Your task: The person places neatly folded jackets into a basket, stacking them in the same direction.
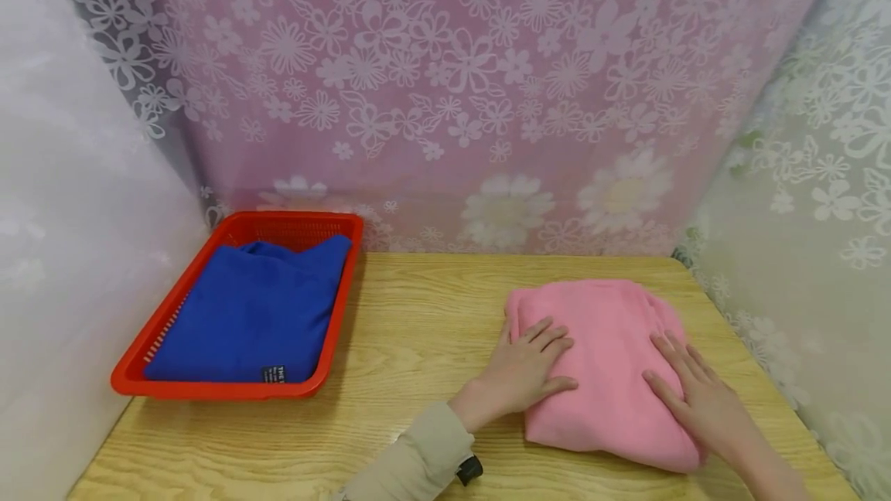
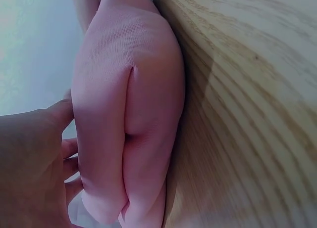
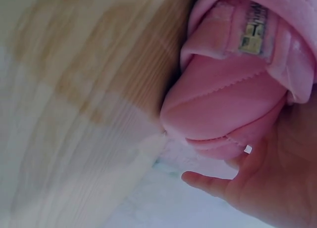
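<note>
A thick folded pink garment [image 1: 602, 377] lies on the wooden table to the right, its kind hidden by the folds. My left hand [image 1: 522, 369] rests on its left side with fingers spread. On its right side my right hand [image 1: 703, 400] lies flat, fingers extended. Stacked fold layers of the pink garment [image 2: 124, 109] face the left wrist view, where part of my left hand [image 2: 37, 163] touches them. In the right wrist view a patch with dark and gold marks [image 3: 253, 30] shows on the cloth, near my right hand [image 3: 267, 183].
A red plastic basket [image 1: 327, 373] stands at the left of the table [image 1: 418, 308]. Inside it lies a folded blue garment [image 1: 257, 308] with a small black label [image 1: 274, 374]. Floral sheets [image 1: 445, 99] hang behind and at both sides.
</note>
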`<move>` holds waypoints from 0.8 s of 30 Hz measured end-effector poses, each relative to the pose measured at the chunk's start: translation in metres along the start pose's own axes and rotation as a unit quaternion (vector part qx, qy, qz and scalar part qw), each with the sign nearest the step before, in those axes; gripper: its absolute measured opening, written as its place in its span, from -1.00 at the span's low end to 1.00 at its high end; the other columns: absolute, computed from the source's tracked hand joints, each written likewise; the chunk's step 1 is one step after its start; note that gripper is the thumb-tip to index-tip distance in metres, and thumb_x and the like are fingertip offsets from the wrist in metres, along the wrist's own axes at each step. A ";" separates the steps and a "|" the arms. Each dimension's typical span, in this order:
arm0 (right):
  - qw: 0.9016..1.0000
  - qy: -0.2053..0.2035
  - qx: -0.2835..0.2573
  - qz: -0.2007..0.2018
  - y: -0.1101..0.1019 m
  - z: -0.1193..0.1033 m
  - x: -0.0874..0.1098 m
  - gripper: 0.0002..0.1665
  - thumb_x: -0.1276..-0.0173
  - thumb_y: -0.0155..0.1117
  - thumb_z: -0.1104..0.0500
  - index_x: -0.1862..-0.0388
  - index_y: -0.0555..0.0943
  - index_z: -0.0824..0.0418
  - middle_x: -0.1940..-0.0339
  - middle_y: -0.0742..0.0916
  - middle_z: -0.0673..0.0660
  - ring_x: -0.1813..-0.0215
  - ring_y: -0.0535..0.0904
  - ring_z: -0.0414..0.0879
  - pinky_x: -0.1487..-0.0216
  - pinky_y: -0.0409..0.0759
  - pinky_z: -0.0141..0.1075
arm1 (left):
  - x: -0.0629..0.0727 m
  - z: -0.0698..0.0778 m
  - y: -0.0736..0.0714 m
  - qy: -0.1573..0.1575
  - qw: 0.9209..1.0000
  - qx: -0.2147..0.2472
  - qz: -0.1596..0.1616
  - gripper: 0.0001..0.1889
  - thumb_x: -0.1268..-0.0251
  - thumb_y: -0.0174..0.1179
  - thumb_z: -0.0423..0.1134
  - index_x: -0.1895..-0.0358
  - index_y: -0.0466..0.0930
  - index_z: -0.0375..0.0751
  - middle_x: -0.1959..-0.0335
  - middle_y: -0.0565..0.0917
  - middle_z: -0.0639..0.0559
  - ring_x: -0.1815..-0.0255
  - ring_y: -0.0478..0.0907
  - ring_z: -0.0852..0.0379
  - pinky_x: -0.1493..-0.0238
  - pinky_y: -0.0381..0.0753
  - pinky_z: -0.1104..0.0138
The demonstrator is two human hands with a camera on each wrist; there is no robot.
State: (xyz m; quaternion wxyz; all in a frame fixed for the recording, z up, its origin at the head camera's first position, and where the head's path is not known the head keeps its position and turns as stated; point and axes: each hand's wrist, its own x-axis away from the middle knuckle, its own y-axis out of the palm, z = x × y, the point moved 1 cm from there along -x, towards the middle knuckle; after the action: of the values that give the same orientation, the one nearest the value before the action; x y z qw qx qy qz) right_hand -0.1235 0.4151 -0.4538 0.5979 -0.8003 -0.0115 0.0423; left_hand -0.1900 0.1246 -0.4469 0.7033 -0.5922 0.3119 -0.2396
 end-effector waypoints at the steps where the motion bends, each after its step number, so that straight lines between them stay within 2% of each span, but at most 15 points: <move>1: 1.000 -0.001 0.002 0.002 0.000 -0.002 -0.001 -0.11 -0.59 0.01 -0.22 -0.71 -0.09 -0.04 -0.65 0.12 0.33 -0.57 0.03 0.47 -0.04 0.16 0.65 | 0.001 -0.002 0.000 -0.001 1.000 0.003 0.001 -0.31 -0.47 -0.19 0.41 -0.55 0.26 0.23 -0.60 0.19 0.28 -0.65 -0.02 0.19 -0.54 0.00 -0.21; 14: 1.000 -0.011 -0.003 0.007 0.006 -0.035 -0.011 -0.09 -0.57 0.03 -0.26 -0.70 -0.03 0.04 -0.62 0.20 0.37 -0.55 0.08 0.47 -0.07 0.20 0.63 | 0.019 -0.025 -0.006 -0.010 0.999 0.036 0.009 -0.35 -0.51 -0.15 0.35 -0.52 0.32 0.17 -0.58 0.26 0.23 -0.64 0.01 0.15 -0.53 0.03 -0.24; 24: 0.999 -0.031 0.022 0.023 0.011 -0.057 -0.021 -0.10 -0.55 0.06 -0.28 -0.68 0.08 0.09 -0.61 0.23 0.35 -0.57 0.09 0.42 -0.16 0.22 0.57 | 0.033 -0.042 -0.008 -0.024 0.998 0.054 0.014 -0.34 -0.50 -0.10 0.34 -0.51 0.33 0.14 -0.58 0.25 0.20 -0.65 0.01 0.13 -0.52 -0.01 -0.26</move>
State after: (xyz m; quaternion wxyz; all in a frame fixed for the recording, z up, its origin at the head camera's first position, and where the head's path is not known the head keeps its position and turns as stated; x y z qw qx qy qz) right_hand -0.1396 0.3560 -0.4470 0.6133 -0.7856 -0.0106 0.0810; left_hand -0.1970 0.0714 -0.4484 0.7449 -0.5543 0.2901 -0.2317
